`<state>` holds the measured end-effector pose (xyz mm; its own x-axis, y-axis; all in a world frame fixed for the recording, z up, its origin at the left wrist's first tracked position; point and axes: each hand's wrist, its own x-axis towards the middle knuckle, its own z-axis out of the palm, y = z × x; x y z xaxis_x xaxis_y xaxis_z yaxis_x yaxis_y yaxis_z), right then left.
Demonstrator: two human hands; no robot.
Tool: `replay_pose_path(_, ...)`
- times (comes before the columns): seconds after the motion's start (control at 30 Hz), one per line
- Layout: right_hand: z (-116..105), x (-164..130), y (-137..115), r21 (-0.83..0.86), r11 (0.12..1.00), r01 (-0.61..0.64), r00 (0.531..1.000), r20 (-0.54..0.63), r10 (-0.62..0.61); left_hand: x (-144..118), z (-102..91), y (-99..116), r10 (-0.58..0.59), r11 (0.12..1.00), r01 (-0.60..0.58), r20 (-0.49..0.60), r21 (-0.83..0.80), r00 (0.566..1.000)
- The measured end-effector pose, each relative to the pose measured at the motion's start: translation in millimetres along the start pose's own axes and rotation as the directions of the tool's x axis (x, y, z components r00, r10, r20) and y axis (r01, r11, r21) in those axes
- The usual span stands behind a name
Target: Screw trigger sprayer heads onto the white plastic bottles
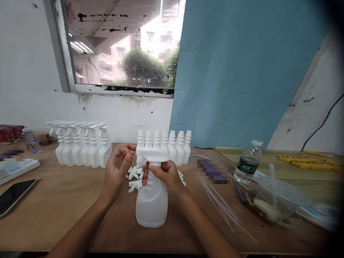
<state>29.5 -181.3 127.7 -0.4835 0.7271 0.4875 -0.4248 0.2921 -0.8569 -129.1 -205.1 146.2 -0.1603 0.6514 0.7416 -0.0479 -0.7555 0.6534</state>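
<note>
A white spray bottle (152, 206) stands upright on the brown table in front of me, its trigger spray head (156, 154) on top with the nozzle toward the left. My right hand (166, 175) is wrapped around the neck just below the head. Beside the nozzle, my left hand (119, 163) is raised with thumb and forefinger apart; it wears a ring. Whether its fingertips touch the nozzle, I cannot tell. Behind the bottle, partly hidden, lie loose white trigger heads (135, 184).
Several bottles with heads (86, 148) stand at the back left, several headless bottles (172, 145) at the back centre. Thin white tubes (215, 200) lie at right, near a water bottle (247, 163) and a plastic bowl (282, 195). A phone (16, 195) lies far left.
</note>
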Motion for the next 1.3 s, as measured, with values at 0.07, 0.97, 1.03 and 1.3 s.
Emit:
replay_pose_path(0.07,0.6,0.0,-2.0,0.003,1.0,0.005,1.0,-0.001,-0.005,6.3,8.5,7.8,-0.041,0.994,0.051,0.107,-0.096,0.993)
replay_pose_path(0.97,19.3,-1.4,-8.2,0.076,0.994,0.074,0.996,-0.056,-0.07,1.1,13.5,17.0,-0.234,0.969,0.243,0.177,-0.035,0.956)
replay_pose_path(1.03,19.8,-2.1,-8.3,0.033,0.997,0.07,0.996,-0.064,-0.068,0.4,12.9,16.2,-0.233,0.971,0.238,0.157,-0.019,0.96)
replay_pose_path(1.3,17.1,-3.0,-4.3,0.075,0.997,0.025,0.998,-0.064,-0.021,-0.2,14.2,13.4,-0.224,0.971,0.235,0.173,-0.045,0.959)
